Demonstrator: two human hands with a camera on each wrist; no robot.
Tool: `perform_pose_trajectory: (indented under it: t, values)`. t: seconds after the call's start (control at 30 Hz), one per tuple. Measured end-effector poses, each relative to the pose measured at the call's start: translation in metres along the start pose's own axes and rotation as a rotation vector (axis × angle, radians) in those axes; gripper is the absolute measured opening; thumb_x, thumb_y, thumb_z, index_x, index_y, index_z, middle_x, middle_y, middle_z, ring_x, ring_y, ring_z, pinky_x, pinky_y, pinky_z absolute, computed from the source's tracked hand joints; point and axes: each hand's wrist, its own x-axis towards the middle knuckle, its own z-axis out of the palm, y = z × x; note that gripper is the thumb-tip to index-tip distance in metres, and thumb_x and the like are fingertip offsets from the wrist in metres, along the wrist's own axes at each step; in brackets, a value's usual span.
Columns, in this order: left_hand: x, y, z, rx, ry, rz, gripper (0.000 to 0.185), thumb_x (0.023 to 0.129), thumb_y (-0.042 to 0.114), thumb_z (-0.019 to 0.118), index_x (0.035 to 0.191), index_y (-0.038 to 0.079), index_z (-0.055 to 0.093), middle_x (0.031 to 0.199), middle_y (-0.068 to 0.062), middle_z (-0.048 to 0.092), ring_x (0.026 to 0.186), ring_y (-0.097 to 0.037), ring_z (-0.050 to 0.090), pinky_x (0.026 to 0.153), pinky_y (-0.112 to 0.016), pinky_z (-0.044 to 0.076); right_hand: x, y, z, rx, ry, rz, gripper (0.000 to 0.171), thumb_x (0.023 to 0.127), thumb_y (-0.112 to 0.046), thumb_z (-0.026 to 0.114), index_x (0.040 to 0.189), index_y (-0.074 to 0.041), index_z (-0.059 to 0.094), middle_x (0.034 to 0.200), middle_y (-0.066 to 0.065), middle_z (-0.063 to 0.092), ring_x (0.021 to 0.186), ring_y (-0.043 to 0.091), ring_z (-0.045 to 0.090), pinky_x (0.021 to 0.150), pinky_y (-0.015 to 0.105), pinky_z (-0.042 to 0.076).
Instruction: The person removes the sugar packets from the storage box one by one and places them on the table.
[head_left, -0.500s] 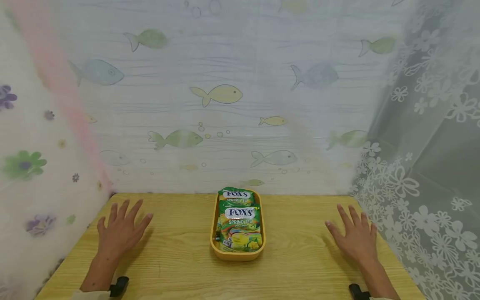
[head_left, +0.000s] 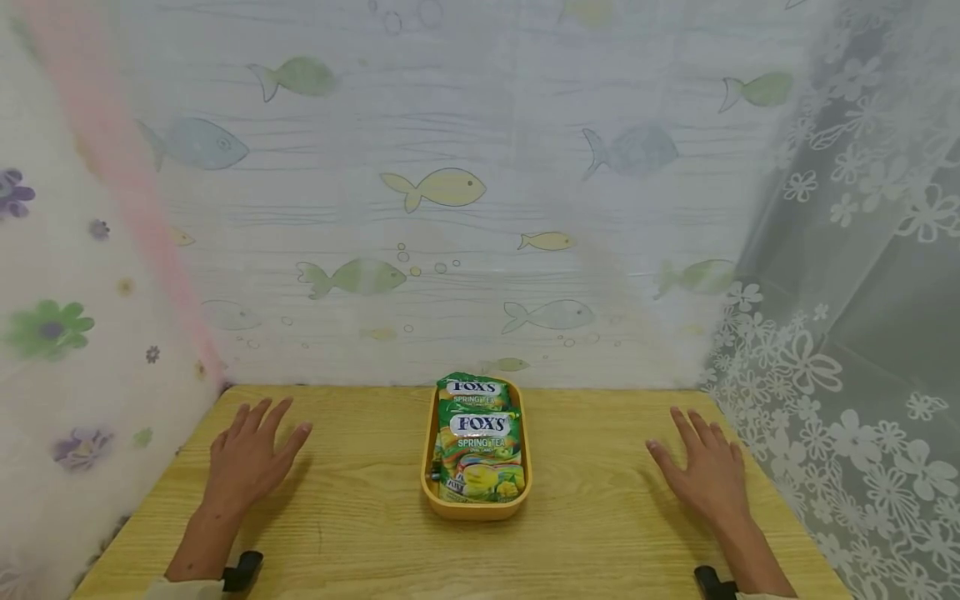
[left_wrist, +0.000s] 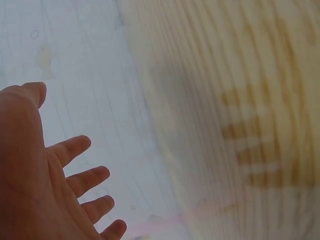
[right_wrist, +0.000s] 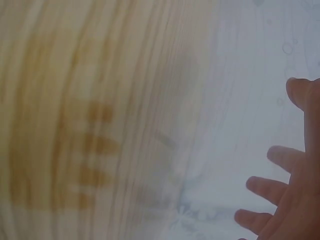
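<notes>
An oval yellow tray (head_left: 429,500) sits in the middle of the wooden table (head_left: 360,517) and holds two green Fox's Spring Tea candy bags (head_left: 480,450), one overlapping the other. My left hand (head_left: 251,457) hovers just over the table to the tray's left, fingers spread and straight, holding nothing. My right hand (head_left: 701,475) does the same on the tray's right. The left wrist view shows the left hand (left_wrist: 55,175) open, palm toward the table. In the right wrist view the right hand's fingers (right_wrist: 280,185) are spread and straight.
A fish-patterned sheet (head_left: 450,192) stands right behind the table. A flowered curtain (head_left: 67,333) closes the left side and a white lace curtain (head_left: 847,358) the right. Black wrist mounts (head_left: 243,571) show at both forearms.
Both hands have shifted slightly: the left a little right and forward, the right a little left. The tray and bags have not moved.
</notes>
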Motion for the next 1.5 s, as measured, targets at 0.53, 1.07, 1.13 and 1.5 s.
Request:
perform_pose_trajectory:
  t: [0.53, 1.07, 1.13, 1.5]
  values:
    - [0.001, 0.012, -0.001, -0.064, 0.024, -0.001, 0.072, 0.110, 0.058, 0.050, 0.157, 0.004, 0.048, 0.156, -0.032, 0.041, 0.140, -0.058, 0.037, 0.101, -0.082, 0.027, 0.002, -0.008, 0.002, 0.051, 0.106, -0.076, 0.069, 0.101, -0.042, 0.071, 0.154, -0.002, 0.052, 0.145, 0.033, 0.056, 0.126, 0.059, 0.055, 0.104, 0.081, 0.034]
    - [0.003, 0.025, 0.011, -0.169, 0.016, 0.054, 0.061, 0.112, 0.046, 0.054, 0.152, 0.000, 0.053, 0.150, -0.034, 0.048, 0.131, -0.059, 0.050, 0.097, -0.081, 0.038, 0.004, -0.023, 0.002, 0.045, 0.185, -0.152, 0.060, 0.099, -0.035, 0.075, 0.144, 0.002, 0.062, 0.132, 0.032, 0.065, 0.112, 0.056, 0.064, 0.092, 0.072, 0.049]
    - [0.003, 0.027, 0.012, -0.186, 0.001, 0.049, 0.061, 0.112, 0.046, 0.052, 0.152, 0.000, 0.053, 0.151, -0.034, 0.047, 0.131, -0.059, 0.049, 0.097, -0.082, 0.038, 0.005, -0.026, 0.002, 0.055, 0.199, -0.163, 0.058, 0.099, -0.032, 0.076, 0.143, 0.002, 0.063, 0.132, 0.031, 0.066, 0.111, 0.055, 0.065, 0.091, 0.072, 0.049]
    - [0.003, 0.042, 0.019, -0.316, -0.030, 0.062, 0.059, 0.113, 0.045, 0.051, 0.151, -0.001, 0.053, 0.152, -0.032, 0.046, 0.137, -0.056, 0.046, 0.104, -0.079, 0.036, 0.008, -0.038, 0.003, 0.095, 0.206, -0.179, 0.057, 0.097, -0.029, 0.078, 0.144, 0.001, 0.063, 0.131, 0.030, 0.067, 0.112, 0.054, 0.066, 0.094, 0.073, 0.047]
